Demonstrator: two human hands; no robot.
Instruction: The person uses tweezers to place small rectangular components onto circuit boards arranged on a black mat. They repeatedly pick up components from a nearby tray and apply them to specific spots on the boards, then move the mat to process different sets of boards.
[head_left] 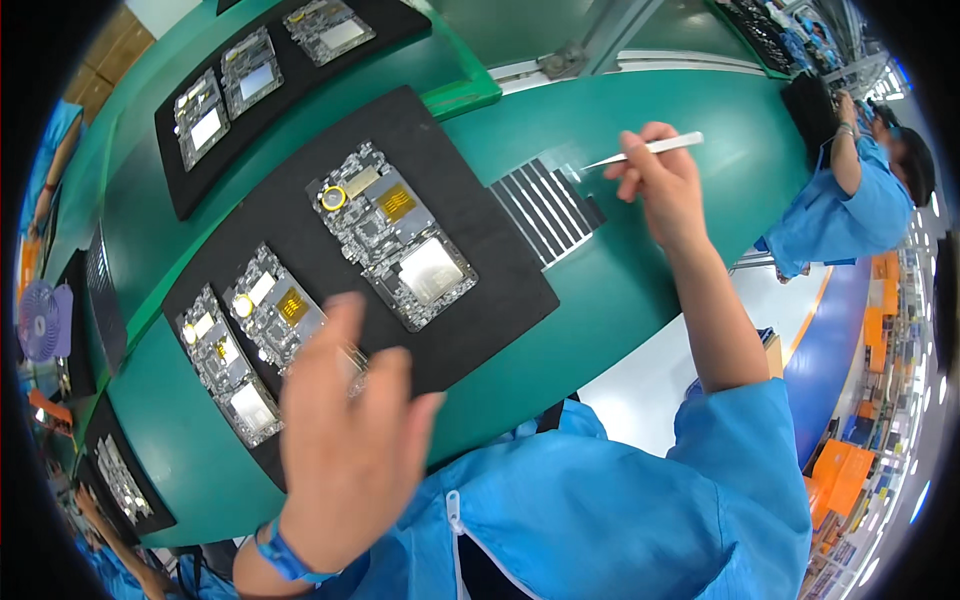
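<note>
My right hand (664, 190) pinches a pair of white tweezers (676, 145). Their thin tip points left, by the top right corner of a sheet of black strips (545, 212) with pale gaps. My left hand (348, 440), slightly smeared by motion, holds nothing visible; its fingers are spread over the middle circuit board (272, 288) and hide its lower part. Another circuit board (225, 365) lies left of it. A third circuit board (375, 228), with an amber patch and a silver square, lies to the right. All three rest on a black mat (490, 310).
Beyond a green ledge (465, 95), a second black mat (190, 190) bears more circuit boards (250, 72). A purple fan (45, 320) stands at far left. A person in blue (850, 205) works at far right, near orange bins (840, 475). Other people's arms show at left.
</note>
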